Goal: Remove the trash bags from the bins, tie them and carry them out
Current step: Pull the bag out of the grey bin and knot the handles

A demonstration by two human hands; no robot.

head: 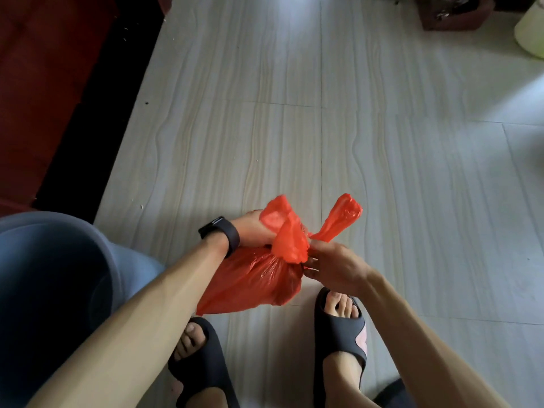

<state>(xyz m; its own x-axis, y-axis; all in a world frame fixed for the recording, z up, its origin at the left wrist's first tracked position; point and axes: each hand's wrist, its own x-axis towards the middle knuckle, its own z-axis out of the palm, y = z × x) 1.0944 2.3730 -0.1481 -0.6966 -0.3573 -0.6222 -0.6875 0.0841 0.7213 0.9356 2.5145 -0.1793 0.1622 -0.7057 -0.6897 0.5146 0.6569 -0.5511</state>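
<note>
A red plastic trash bag (259,284) hangs low over the pale floor, just in front of my feet. Its two handle ends stick up and cross at a gathered neck. My left hand (251,231), with a black watch on the wrist, grips the left handle end at the neck. My right hand (332,267) pinches the right handle end beside the knot. The bag's body bulges below my hands and partly covers my left slipper. A grey-blue bin (56,278) stands at my left, its inside dark.
Dark red furniture with a black base (59,98) runs along the left. A dark brown object (453,13) and a pale green round thing (532,30) sit at the far right. My feet wear black slippers (341,334). Pale tiled floor (294,128) stretches ahead.
</note>
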